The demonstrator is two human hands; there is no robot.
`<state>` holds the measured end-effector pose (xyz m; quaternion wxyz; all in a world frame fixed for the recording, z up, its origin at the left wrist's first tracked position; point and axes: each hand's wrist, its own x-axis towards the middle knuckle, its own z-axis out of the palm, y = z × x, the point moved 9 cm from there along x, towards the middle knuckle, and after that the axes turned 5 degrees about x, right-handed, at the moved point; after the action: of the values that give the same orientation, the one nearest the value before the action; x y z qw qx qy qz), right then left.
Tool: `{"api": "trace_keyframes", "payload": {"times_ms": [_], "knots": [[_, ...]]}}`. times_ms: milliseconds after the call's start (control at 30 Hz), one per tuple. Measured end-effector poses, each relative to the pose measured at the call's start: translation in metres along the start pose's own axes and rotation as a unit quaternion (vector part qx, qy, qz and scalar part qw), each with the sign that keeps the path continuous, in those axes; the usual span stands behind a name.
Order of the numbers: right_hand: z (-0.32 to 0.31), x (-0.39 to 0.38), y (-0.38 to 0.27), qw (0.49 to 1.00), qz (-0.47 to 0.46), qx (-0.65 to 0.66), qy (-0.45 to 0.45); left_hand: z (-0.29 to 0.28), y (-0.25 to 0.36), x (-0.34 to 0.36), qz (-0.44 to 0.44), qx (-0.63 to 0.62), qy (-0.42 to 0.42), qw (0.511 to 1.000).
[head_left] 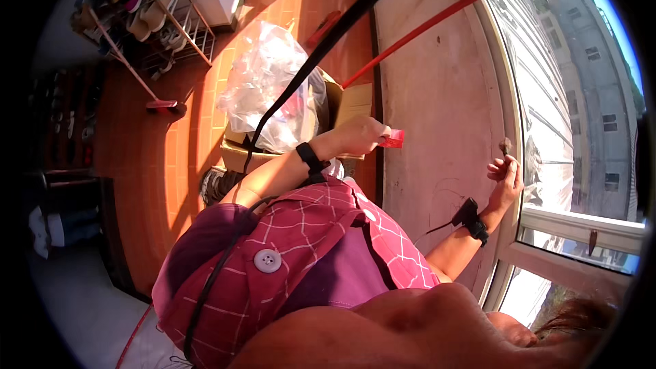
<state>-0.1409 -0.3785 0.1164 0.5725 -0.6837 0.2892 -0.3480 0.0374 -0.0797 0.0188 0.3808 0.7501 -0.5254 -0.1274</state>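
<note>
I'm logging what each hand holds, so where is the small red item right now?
In the head view, the small red item is held by the left hand, slightly right of the picture's centre and right of the cardboard box.

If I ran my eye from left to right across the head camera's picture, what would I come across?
Shoe rack, clear plastic bag, the person's left hand, the red packet in its fingers, the right hand, then the grey building outside.
</note>
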Motion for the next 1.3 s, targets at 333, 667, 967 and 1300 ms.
{"api": "trace_keyframes", "payload": {"times_ms": [333,667,967,1300], "knots": [[-0.097,-0.128,-0.086,0.861,-0.103,-0.397,0.301,0.058,0.063,0.069,0.128,-0.081,-0.07,0.986],[-0.073,-0.083,-0.068,0.816,-0.107,-0.495,0.279,0.071,0.042,0.086,0.108,-0.073,-0.144,0.981],[-0.104,-0.129,-0.085,0.659,-0.037,-0.644,0.387,0.072,0.026,0.121,0.1,-0.09,-0.172,0.976],[-0.013,-0.036,-0.084,0.874,-0.213,-0.39,0.197,0.085,0.027,0.132,0.133,-0.101,-0.162,0.973]]}}
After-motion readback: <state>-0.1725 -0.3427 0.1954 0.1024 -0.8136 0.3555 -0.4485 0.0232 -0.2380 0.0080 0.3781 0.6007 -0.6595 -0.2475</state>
